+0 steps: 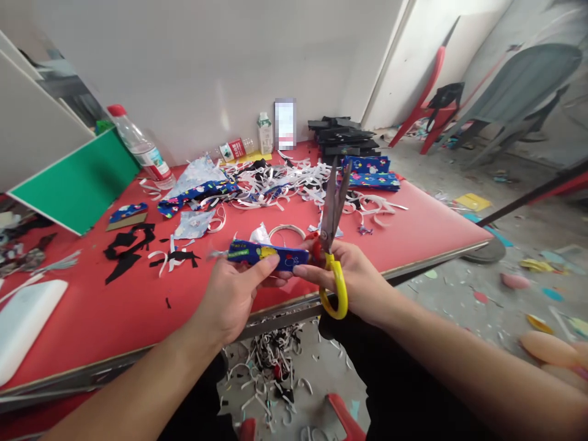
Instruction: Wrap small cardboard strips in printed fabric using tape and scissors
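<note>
The left hand (235, 299) pinches the blue strip (261, 250) — whose end could slip from the right hand (362, 274), its closed grip shared with scissors (331, 214).

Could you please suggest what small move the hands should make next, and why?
Perhaps turn the scissors toward the blue patterned strip: the left hand grips the strip, while the right hand holds the scissors with their blades pointing up, away from it.

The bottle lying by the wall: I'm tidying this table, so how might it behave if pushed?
The bottle may roll, being round and lying on its side. White scraps in front would probably slow it. Its clear plastic looks thin, so it could give if squeezed.
</note>
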Demonstrator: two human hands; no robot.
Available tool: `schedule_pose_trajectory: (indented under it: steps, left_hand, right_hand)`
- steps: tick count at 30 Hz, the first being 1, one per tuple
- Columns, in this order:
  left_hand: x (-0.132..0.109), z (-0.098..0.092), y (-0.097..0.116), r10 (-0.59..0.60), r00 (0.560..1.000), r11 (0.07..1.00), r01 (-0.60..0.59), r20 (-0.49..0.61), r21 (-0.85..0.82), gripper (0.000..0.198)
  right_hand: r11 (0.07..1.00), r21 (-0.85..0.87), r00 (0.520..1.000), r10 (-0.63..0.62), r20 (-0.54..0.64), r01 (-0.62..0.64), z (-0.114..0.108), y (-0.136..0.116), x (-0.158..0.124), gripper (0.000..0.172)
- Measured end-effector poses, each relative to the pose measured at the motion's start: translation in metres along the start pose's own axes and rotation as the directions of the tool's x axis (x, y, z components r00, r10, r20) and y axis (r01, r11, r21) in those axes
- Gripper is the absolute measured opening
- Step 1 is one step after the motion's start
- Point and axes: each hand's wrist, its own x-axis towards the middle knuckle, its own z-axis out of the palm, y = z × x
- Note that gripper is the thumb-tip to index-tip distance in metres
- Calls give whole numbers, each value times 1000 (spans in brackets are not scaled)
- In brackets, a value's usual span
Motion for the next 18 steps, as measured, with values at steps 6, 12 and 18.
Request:
schedule_pose_trajectory:
  steps: [6, 12, 18]
  left_hand:
    - [7, -14, 9, 74, 997, 971, -74, 6, 227, 25]
    - [4, -15, 7, -29, 995, 866, -22, 94, 500, 23]
    - [11, -18, 1, 89, 994, 837, -41, -62, 546, 32]
  right_hand:
    - [997, 13, 996, -74, -42, 74, -12, 6, 4, 39]
    - [988, -138, 996, -66, 67, 75, -11, 9, 0, 36]
    - [998, -52, 999, -36, 29, 37, -7, 4, 1, 38]
